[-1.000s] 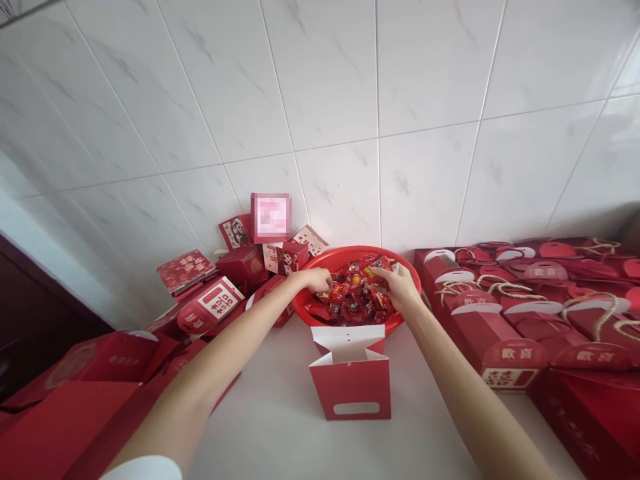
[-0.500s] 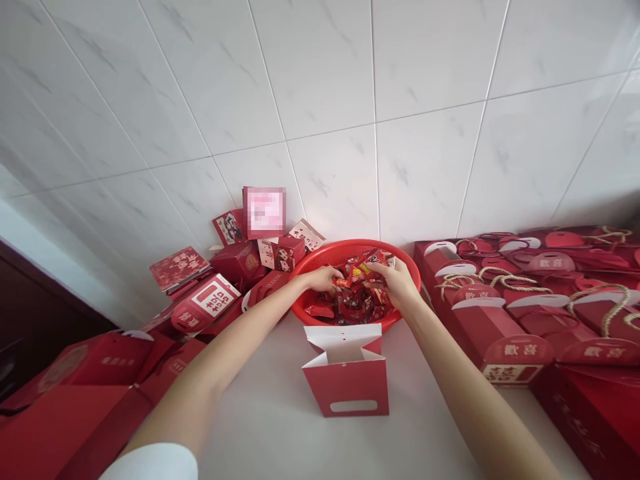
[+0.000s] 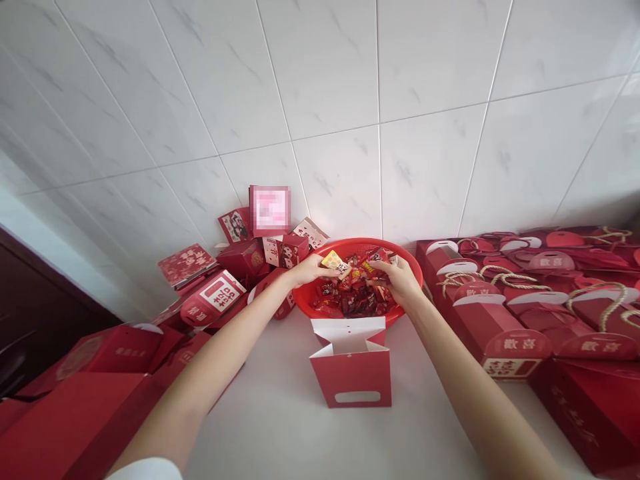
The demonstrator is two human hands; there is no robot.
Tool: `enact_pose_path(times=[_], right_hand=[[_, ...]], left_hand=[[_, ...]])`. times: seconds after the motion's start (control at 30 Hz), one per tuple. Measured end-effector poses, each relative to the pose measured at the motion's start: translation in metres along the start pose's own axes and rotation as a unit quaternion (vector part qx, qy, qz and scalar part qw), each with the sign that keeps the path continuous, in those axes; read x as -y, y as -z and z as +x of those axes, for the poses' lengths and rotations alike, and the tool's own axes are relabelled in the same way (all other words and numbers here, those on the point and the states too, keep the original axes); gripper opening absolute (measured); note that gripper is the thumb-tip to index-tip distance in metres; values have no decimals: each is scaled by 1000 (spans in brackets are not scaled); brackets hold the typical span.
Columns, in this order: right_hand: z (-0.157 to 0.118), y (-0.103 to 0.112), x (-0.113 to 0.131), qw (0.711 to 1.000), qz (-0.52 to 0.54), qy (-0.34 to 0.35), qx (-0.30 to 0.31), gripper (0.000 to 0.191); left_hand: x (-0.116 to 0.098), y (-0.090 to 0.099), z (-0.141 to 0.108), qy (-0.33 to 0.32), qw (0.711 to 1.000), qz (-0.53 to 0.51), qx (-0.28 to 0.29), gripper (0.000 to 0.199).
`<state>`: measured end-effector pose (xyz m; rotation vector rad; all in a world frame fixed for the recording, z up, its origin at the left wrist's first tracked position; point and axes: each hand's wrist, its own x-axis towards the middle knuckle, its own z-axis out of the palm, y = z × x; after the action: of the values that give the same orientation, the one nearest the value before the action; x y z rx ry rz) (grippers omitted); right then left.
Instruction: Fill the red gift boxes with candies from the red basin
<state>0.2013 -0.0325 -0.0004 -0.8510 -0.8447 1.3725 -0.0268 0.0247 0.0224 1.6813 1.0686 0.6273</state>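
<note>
A red plastic basket [image 3: 305,303] holds many small wrapped snacks [image 3: 365,298], mostly red. My left hand [image 3: 309,270] is at the basket's left side, its fingers closed on a yellow and white packet [image 3: 336,263]. Over the right side of the basket, my right hand [image 3: 400,280] grips a red packet [image 3: 376,260] between thumb and fingers. In front of the basket an open-topped red paper box [image 3: 353,380] stands upright, with white inner flaps and an oval cutout low on its near side. Neither hand touches the box.
Rows of red gift boxes with rope handles [image 3: 493,323] fill the right. Smaller boxes are piled [image 3: 240,260] behind on the left, and large red boxes [image 3: 75,413] lie nearer. A tiled wall [image 3: 335,180] rises behind the table [image 3: 280,427].
My left hand has come up and left out of the snacks, and a yellow and white packet now shows in it. My right hand has barely moved. The view has shifted slightly.
</note>
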Motion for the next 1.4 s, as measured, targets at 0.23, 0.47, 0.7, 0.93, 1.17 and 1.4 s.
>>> enact_pose_path(times=[0.23,0.47,0.7,0.93,1.17,1.4], right_hand=[[-3,-3,4,1000,-1,-9,10,26],[-3,-3,1,1000,19,5,16,33],[0,1,-3,1000,8,6,29,34],[2,0,-4,1000,-1,4,21,34],[0,-1,-2,1000,2,-1,10,33],[-1,-2,-1,1000,10,6,17,29]], left_hand=[[-12,-13,-6,-5,999,21,41,44],[-10,-4,9,27,899,420,-124,24],[12,3,35,93,893,439,5,8],[25,-1,47,88,887,448,72,46],[32,-3,46,78,887,444,95,23],[19,-4,29,36,905,411,104,14]])
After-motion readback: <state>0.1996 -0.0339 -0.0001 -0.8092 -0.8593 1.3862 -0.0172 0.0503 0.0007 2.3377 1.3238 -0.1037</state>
